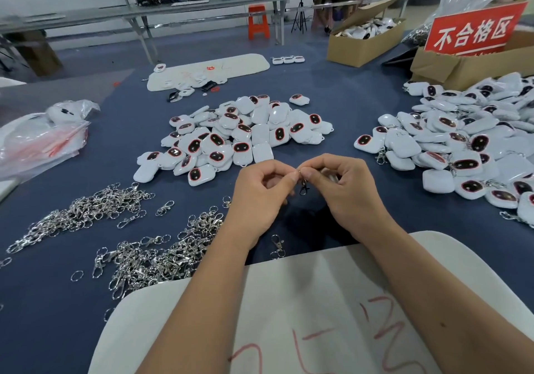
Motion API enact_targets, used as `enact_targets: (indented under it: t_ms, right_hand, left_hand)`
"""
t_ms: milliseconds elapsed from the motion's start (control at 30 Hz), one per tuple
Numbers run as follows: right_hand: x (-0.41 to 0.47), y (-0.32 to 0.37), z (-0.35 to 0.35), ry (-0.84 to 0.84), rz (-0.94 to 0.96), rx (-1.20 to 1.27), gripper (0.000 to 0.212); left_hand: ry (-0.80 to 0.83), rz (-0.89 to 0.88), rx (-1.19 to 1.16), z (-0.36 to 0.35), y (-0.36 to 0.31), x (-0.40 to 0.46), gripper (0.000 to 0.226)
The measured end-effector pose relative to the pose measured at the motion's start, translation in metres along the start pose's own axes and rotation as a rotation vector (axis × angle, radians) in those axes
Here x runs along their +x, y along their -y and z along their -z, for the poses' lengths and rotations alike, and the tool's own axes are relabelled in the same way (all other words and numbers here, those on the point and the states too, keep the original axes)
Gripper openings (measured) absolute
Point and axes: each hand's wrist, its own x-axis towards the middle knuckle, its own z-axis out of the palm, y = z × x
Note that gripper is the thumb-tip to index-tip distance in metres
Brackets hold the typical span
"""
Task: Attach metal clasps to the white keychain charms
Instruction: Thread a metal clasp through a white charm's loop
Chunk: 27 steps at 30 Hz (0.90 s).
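My left hand [261, 193] and my right hand [345, 188] meet fingertip to fingertip above the blue table. Between them they pinch the ring of a metal clasp [303, 185], whose hook hangs down below the fingers. A white charm seems tucked in my right palm, mostly hidden. Just beyond the hands lies a heap of white charms [239, 133] with dark oval faces and no clasps. At the right lies a larger pile of charms with clasps [468, 145]. Loose metal clasps [138, 240] are heaped at the left.
A white board [303, 301] with red scribbles lies under my forearms. Clear plastic bags [40, 139] sit at the far left. Cardboard boxes [364, 41] and a red sign [474, 31] stand at the back right. Another white board [208, 70] lies further back.
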Motion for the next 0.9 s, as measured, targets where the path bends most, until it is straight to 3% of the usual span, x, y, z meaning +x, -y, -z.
enact_targets:
  t_ms: [400, 900]
  right_hand:
    - [-0.0006, 0.0016, -0.0021, 0.014, 0.027, -0.050, 0.015]
    - [0.0019, -0.0035, 0.0003, -0.057, 0.006, 0.072, 0.017]
  left_hand:
    - [-0.067, -0.090, 0.246, -0.0061, 0.0068, 0.0014, 0.011]
    - [-0.031, -0.170, 0.180, -0.0085, 0.0033, 0.0007, 0.010]
